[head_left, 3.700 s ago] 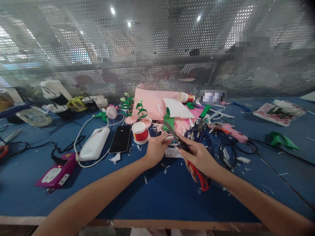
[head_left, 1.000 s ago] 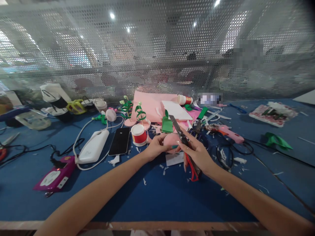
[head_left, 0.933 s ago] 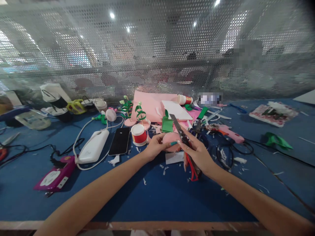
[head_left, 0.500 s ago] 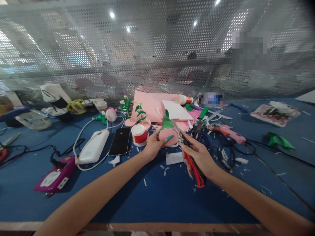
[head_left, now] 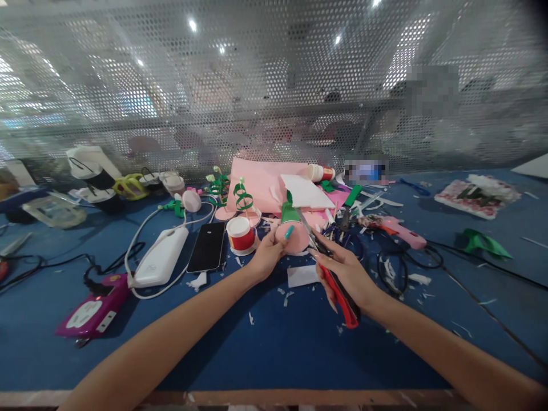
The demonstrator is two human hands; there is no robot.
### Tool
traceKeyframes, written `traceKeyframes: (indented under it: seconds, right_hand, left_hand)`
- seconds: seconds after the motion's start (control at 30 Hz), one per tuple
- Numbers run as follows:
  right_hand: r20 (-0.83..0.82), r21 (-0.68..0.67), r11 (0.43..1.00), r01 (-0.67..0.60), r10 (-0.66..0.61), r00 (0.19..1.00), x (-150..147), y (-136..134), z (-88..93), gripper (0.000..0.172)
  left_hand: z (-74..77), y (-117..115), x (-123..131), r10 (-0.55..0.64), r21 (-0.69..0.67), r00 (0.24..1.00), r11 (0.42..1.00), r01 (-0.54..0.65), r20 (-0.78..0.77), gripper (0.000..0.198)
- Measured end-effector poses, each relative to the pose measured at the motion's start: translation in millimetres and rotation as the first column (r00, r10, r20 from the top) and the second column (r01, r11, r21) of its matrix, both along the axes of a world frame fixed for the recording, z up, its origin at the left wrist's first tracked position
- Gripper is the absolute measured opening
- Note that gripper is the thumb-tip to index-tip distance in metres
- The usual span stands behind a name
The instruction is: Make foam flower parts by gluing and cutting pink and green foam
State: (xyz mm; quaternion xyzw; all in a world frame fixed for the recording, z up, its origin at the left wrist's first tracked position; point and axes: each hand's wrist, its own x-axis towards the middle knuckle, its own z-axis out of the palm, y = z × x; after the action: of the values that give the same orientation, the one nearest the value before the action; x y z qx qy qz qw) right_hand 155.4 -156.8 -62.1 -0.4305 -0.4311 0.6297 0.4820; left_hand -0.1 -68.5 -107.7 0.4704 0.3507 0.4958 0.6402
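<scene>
My left hand [head_left: 268,255] pinches a round pink foam piece [head_left: 295,238] and holds it upright above the blue table [head_left: 265,348]. My right hand [head_left: 345,273] grips red-handled scissors [head_left: 329,274]; their blades point up-left and meet the right edge of the pink piece. A small white paper scrap [head_left: 302,275] lies on the table just under both hands. A red-and-white paper cup [head_left: 241,234] stands left of my left hand, next to a black phone [head_left: 208,246].
Pink foam sheets [head_left: 261,182], white sheets and green strips pile up behind the hands. A pink glue gun [head_left: 396,228] with black cables lies to the right. A white power bank [head_left: 160,258] and a purple device [head_left: 94,308] lie left. A perforated metal screen [head_left: 274,85] walls the back.
My left hand picked up the pink round piece and turned it upright. My right hand swung the scissors so the blades meet its edge.
</scene>
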Motion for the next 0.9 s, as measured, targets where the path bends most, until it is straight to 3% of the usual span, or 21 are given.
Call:
traceKeyframes:
  seconds: [0.23,0.43,0.63,0.9]
  right_hand:
    - [0.024,0.038,0.995,-0.094,0.093,0.995,0.7,-0.2,-5.0,0.072]
    - [0.096,0.077,0.996,-0.044,0.036,0.995,-1.8,0.1,-11.9,0.073]
    - [0.084,0.027,0.999,0.020,-0.022,0.996,-2.3,1.1,-11.4,0.073]
    - [0.044,0.009,1.000,0.012,-0.013,0.999,-1.9,-1.2,-8.2,0.075]
  left_hand:
    - [-3.0,1.0,-3.4,-0.020,0.107,0.989,0.994,0.036,-0.149,0.034]
    - [-3.5,1.4,-5.2,0.067,0.196,0.979,0.980,-0.029,-0.191,0.038]
    - [1.2,-0.9,-3.3,0.125,0.108,0.988,0.987,-0.115,-0.089,0.043]
    - [4.3,-3.4,-2.6,0.097,0.047,0.995,0.994,-0.097,0.007,0.043]
